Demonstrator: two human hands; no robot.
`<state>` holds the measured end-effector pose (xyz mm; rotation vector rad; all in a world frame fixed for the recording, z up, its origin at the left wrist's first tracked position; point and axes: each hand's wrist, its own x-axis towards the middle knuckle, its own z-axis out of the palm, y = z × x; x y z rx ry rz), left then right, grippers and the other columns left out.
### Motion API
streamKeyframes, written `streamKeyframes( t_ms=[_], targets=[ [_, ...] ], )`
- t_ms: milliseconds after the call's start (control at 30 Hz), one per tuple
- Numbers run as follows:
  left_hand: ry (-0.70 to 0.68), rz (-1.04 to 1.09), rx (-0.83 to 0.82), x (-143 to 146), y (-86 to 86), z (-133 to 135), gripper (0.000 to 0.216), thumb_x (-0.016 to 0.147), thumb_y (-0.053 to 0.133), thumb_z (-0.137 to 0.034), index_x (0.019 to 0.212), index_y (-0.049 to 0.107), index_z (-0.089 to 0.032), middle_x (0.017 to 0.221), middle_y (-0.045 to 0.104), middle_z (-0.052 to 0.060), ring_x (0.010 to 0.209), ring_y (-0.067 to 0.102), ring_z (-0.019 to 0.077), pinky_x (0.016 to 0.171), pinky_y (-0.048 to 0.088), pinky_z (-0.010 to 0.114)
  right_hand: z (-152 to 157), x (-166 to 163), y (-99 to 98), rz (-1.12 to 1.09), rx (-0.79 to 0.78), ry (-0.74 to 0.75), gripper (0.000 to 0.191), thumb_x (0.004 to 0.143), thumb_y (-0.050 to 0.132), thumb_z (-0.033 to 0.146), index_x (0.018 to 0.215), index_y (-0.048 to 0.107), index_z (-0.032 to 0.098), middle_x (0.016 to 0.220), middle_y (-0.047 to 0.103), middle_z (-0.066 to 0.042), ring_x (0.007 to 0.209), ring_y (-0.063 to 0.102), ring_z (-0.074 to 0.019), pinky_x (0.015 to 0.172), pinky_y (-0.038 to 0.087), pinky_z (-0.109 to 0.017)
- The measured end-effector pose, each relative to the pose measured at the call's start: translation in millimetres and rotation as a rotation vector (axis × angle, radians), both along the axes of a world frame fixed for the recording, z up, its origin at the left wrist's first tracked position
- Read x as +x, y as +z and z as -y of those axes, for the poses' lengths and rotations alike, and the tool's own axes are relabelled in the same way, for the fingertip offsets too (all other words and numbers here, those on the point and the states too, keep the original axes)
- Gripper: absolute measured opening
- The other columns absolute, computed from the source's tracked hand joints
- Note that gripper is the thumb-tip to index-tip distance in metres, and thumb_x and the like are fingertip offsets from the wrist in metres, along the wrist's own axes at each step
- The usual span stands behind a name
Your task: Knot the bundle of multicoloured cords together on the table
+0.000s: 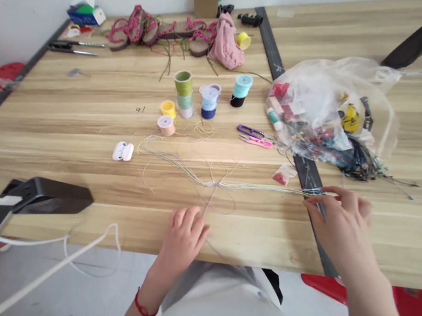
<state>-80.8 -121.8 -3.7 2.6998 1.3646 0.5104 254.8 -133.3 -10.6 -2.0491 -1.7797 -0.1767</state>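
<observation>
A bundle of thin pale blue, yellow and white threads (254,184) stretches across the table, gathered at a small knot near the middle. My right hand (341,218) pinches the bundle's right end over the dark strip. A thin pinkish-purple cord (210,201) runs from the knot down to my left hand (183,238), which rests low on the table near the front edge. The fingers of that hand are curled together over the cord's lower end, so the grip itself is partly hidden. Beyond the knot, the bundle's loose left ends curl towards the thread spools.
Thread spools (185,96) stand mid-table, with purple snips (250,132) and pink snips (258,141) to their right. A clear plastic bag (324,93) of supplies lies at right. An earbud case (123,151), a black stand (53,194) and white cables are left; sandals (152,32) lie behind.
</observation>
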Motion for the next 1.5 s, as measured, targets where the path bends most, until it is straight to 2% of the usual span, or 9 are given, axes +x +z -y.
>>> streamKeyframes(
  t_ms=[67,167,300,433,600,900,1000,1167,1500],
  targets=[
    [0.045,0.016,0.008,-3,-3.5,-2,0.016,0.097,0.052,-0.024,0.086,0.06,-0.017,0.11,0.063,0.012,0.101,0.055,0.0274,0.089,0.045,0.044,3,-7,1.9,0.007,0.003,-0.001,0.04,0.098,0.04,0.049,0.082,0.063,0.02,0.112,0.057,-0.019,0.107,0.05,-0.0376,0.09,0.039,-0.058],
    [0.097,0.068,-0.057,-4,-6.8,-11,0.016,0.097,0.054,-0.032,0.099,0.06,-0.017,0.119,0.062,0.013,0.107,0.056,0.0288,0.091,0.047,0.046,0,-36,6.6,-0.097,0.001,0.224,0.025,0.098,0.046,0.036,0.091,0.065,0.02,0.113,0.059,-0.015,0.1,0.055,-0.03,0.089,0.044,-0.051],
    [0.062,0.091,-0.148,-7,-3.7,-32,0.054,0.095,0.057,-0.042,0.141,0.041,-0.019,0.146,0.048,0.014,0.135,0.044,0.0306,0.111,0.037,0.052,-10,-82,5.9,-0.251,-0.089,0.525,0.015,0.097,0.051,0.025,0.108,0.062,0.021,0.113,0.06,-0.011,0.102,0.055,-0.0249,0.088,0.048,-0.041],
    [-0.034,0.054,-0.247,-6,0.1,-46,0.087,0.09,0.062,-0.052,0.156,0.014,-0.021,0.161,0.027,0.014,0.149,0.024,0.0295,0.122,0.023,0.052,-19,-99,-3.4,-0.258,-0.065,0.523,0.011,0.099,0.048,0.022,0.099,0.06,0.021,0.11,0.062,-0.01,0.1,0.053,-0.0249,0.088,0.047,-0.043],
    [-0.02,0.027,-0.297,-4,-2.5,-47,0.1,0.087,0.066,-0.052,0.158,0.003,-0.022,0.164,0.018,0.014,0.151,0.021,0.0283,0.123,0.023,0.05,-21,-83,-8.1,-0.191,-0.032,0.435,0.015,0.1,0.044,0.021,0.093,0.057,0.02,0.111,0.062,-0.012,0.102,0.052,-0.0258,0.089,0.044,-0.044],
    [-0.041,0.013,-0.253,-27,2.8,-51,0.085,0.091,0.064,-0.046,0.157,0.015,-0.025,0.163,0.022,0.011,0.151,0.021,0.0277,0.123,0.021,0.053,-8,-39,-9.9,-0.019,0.033,0.144,0.016,0.097,0.049,0.027,0.093,0.062,0.019,0.113,0.06,-0.015,0.105,0.054,-0.0319,0.088,0.045,-0.054],
    [-0.12,0.05,-0.246,-18,4.9,-48,0.074,0.096,0.057,-0.041,0.157,0.018,-0.025,0.16,0.031,0.01,0.15,0.025,0.0251,0.123,0.025,0.05,-7,-54,-2.8,-0.081,0.032,0.259,0.014,0.097,0.05,0.023,0.104,0.062,0.019,0.113,0.062,-0.014,0.105,0.057,-0.0295,0.088,0.049,-0.05],
    [-0.17,0.098,-0.218,9,1.6,-42,0.07,0.1,0.05,-0.034,0.157,0.013,-0.02,0.156,0.038,0.013,0.146,0.034,0.0226,0.121,0.032,0.045,-5,-97,-0.4,-0.214,-0.064,0.556,0.038,0.098,0.048,0.018,0.136,0.049,0.019,0.13,0.06,-0.015,0.123,0.057,-0.0258,0.099,0.051,-0.043],
    [-0.101,-0.016,-0.131,3,-5.7,-33,0.064,0.102,0.045,-0.038,0.156,0.019,-0.016,0.152,0.043,0.014,0.142,0.041,0.0245,0.119,0.029,0.049,1,-101,-11.5,-0.208,-0.069,0.518,0.056,0.097,0.052,0.022,0.151,0.035,0.023,0.144,0.054,-0.015,0.131,0.054,-0.0279,0.108,0.047,-0.051]
  ],
)
